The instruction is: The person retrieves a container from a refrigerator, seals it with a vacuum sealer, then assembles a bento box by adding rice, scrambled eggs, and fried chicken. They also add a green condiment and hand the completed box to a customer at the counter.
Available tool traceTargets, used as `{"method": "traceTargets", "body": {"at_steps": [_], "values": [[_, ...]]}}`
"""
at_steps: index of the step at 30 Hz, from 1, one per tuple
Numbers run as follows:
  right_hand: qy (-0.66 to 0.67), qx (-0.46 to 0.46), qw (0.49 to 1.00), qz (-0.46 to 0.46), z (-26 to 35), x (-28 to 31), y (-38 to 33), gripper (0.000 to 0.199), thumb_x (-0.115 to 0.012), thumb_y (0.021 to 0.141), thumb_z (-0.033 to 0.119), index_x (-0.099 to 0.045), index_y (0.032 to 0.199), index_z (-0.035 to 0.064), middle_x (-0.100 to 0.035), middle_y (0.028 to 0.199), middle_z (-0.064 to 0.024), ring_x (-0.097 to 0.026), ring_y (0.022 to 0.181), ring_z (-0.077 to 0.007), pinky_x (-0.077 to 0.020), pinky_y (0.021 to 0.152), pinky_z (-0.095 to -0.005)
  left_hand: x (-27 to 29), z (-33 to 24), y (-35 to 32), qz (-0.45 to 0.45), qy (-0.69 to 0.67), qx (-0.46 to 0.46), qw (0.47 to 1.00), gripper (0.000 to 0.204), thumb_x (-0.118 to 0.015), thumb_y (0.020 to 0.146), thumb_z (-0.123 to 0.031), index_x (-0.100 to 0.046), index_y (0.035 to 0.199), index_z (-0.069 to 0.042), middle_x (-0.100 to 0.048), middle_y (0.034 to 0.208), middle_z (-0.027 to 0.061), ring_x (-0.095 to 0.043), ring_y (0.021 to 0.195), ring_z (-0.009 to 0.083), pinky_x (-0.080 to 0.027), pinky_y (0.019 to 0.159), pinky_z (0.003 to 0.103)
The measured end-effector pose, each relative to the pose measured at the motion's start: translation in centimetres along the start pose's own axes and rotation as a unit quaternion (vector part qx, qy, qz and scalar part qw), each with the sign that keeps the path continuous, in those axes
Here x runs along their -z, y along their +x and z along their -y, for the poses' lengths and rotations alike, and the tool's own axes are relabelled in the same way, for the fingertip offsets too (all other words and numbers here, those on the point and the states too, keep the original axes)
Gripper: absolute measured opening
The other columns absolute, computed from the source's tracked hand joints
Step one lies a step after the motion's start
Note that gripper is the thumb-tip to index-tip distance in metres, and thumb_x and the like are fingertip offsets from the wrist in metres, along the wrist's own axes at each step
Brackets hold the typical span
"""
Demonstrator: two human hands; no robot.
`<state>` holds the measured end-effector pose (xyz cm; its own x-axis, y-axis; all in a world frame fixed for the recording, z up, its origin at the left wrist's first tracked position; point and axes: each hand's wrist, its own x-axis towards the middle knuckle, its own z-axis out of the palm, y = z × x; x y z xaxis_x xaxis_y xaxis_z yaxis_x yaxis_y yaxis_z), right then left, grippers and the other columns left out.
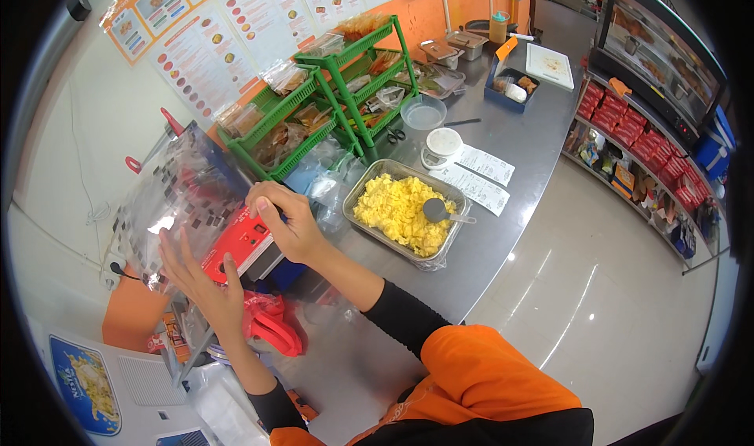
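Observation:
My left hand (200, 285) has its fingers spread, beside the lower edge of clear plastic film (169, 202) with a black-and-white checkered pattern. My right hand (289, 220) is closed, its thumb bent against the curled fingers; what it holds, if anything, is hidden. It sits at the upper right end of a red-topped device (247, 242) with a dark front, which lies between my hands. To the right, a rectangular metal tray (355, 220) is full of scrambled egg (397, 210), with a grey scoop (436, 210) resting on the egg.
Green tiered racks (294, 104) with packed food line the wall. On the steel counter (471, 265) are a kitchen scale (444, 144), paper slips (479, 187), scissors (396, 136) and a clear bowl (424, 113). Red-handled things (275, 328) lie near my left forearm.

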<state>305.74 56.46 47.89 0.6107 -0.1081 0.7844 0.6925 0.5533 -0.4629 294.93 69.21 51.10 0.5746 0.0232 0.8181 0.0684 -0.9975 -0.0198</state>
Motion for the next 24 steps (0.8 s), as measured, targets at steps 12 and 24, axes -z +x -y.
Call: {"method": "traceTargets", "body": {"at_steps": [12,24], "values": [[-0.009,0.004,1.0,0.012,-0.03,0.31,0.09,0.02,-0.046,0.092,0.011,-0.053,0.079,-0.0025,-0.054,0.076,-0.0113,-0.053,0.074,-0.0256,-0.0424,0.072,-0.0343,-0.01,-0.21,0.09,0.01,-0.012,0.0,1.0,0.069,-0.06,0.084,-0.029,-0.031,0.144,-0.012,-0.019,0.153,0.0129,-0.014,0.141,0.0357,-0.006,0.112,0.056],[-0.01,-0.009,1.0,0.014,-0.27,0.22,-0.03,0.021,-0.047,0.092,0.012,-0.052,0.078,-0.0025,-0.055,0.077,-0.0107,-0.054,0.073,-0.0251,-0.0431,0.071,-0.0336,0.05,-0.14,0.05,0.02,-0.022,0.017,0.999,0.07,-0.061,0.083,-0.029,-0.032,0.144,-0.011,-0.019,0.153,0.0147,-0.012,0.141,0.0375,-0.002,0.111,0.058]]}}
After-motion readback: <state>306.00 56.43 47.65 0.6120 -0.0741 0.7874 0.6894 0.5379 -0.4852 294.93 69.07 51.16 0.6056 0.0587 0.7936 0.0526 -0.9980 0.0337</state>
